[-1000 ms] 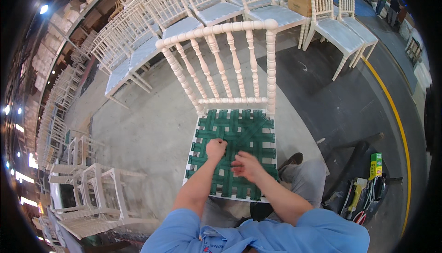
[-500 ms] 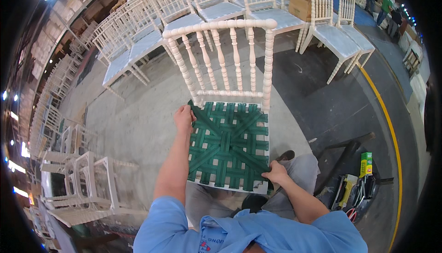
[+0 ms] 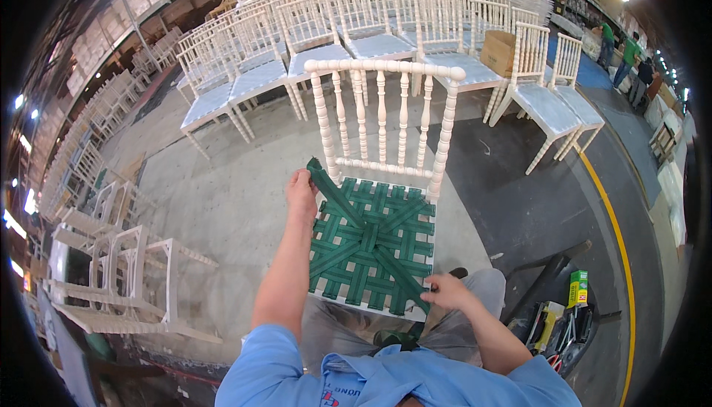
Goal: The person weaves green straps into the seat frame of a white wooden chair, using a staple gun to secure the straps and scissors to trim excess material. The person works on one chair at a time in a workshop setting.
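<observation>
A white wooden chair [image 3: 382, 114] with a spindle back stands right in front of me. Its seat is woven from green webbing straps [image 3: 371, 247]. One green strap runs diagonally across the seat from the back left corner to the front right corner. My left hand [image 3: 302, 192] pinches that strap's far end at the back left corner. My right hand [image 3: 447, 290] presses its near end down at the front right corner. Both forearms, in blue sleeves, come in from the lower edge.
Rows of white chairs [image 3: 311, 29] fill the floor behind, one bearing a cardboard box [image 3: 498, 52]. White chair frames [image 3: 111, 273] lie stacked at the left. Tools and a green box [image 3: 571, 307] lie on the floor at the right, near a yellow floor line [image 3: 619, 244]. People stand far right.
Both hands left the middle of the seat and spread apart. The left went to the back left corner, the right to the front right corner, stretching a strap diagonally between them.
</observation>
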Motion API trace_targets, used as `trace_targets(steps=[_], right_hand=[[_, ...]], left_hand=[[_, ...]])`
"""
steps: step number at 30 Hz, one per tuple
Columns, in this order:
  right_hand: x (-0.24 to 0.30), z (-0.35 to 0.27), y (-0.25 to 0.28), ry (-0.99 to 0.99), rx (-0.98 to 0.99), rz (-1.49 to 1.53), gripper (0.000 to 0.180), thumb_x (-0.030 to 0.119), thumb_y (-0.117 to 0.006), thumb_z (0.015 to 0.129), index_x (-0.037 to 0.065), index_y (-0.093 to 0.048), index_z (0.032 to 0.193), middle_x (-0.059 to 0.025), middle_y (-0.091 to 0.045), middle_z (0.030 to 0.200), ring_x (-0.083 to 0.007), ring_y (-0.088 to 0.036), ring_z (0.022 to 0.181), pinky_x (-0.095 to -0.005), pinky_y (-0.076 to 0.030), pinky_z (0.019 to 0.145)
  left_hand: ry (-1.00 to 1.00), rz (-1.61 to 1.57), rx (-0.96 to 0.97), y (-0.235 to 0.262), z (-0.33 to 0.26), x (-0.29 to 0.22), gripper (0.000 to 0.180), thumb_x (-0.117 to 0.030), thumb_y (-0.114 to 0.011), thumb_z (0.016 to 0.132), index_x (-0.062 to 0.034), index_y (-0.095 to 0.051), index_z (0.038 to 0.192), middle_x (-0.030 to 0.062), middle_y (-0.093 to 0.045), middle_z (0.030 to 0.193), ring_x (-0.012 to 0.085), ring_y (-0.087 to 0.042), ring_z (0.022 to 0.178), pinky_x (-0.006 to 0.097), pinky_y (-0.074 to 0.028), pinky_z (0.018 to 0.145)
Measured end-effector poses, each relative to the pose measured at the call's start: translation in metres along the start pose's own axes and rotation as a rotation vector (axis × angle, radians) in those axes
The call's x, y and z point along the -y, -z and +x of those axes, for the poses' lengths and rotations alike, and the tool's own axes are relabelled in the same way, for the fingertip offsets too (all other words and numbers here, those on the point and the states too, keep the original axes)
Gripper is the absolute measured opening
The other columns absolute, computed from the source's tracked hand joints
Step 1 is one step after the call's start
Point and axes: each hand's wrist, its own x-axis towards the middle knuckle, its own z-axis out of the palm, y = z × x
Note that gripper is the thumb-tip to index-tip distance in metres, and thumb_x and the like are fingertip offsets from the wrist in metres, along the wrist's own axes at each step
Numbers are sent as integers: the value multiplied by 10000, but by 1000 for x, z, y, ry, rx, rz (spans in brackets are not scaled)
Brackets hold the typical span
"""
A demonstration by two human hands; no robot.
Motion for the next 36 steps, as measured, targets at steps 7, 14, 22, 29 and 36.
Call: trace_targets(steps=[7,14,22,29,36], right_hand=[[120,79,56,275,-236,507,346,142,-737,903,44,-685,1231,-100,-745,993,-164,-681,858,-328,-542,792],[166,156,51,361,-101,547,356,60,-724,906,49,-676,1258,-65,-727,1013,-111,-646,828,-279,-538,785],[87,137,3,133,-359,734,624,205,-791,871,52,-543,1423,-146,-660,1291,-238,-659,1146,-360,-537,963],[-16,27,-88,-301,-116,307,939,342,-898,715,7,-416,1448,-250,-630,1328,-379,-636,1207,-424,-488,1041],[2,4,-47,-331,19,69,465,333,-877,706,-40,-761,957,-224,-750,956,-320,-727,984,-429,-549,868]], left_hand=[[186,-10,84,32,-109,56,69,-128,-602,1017,-78,-642,990,-37,-597,848,78,-544,756,264,-461,680],[111,156,259,42,-131,65,113,-80,-586,1023,-61,-657,1110,-32,-652,959,66,-586,860,224,-460,795],[-30,423,11,49,-123,58,260,-147,-652,1004,48,-690,1171,-10,-684,957,60,-568,874,235,-462,770],[-85,581,16,21,-82,55,307,-216,-651,995,33,-718,1163,28,-729,904,91,-611,815,270,-483,755],[-68,661,60,-2,-32,77,349,-260,-675,963,11,-726,1177,101,-758,974,170,-677,889,321,-505,812]])
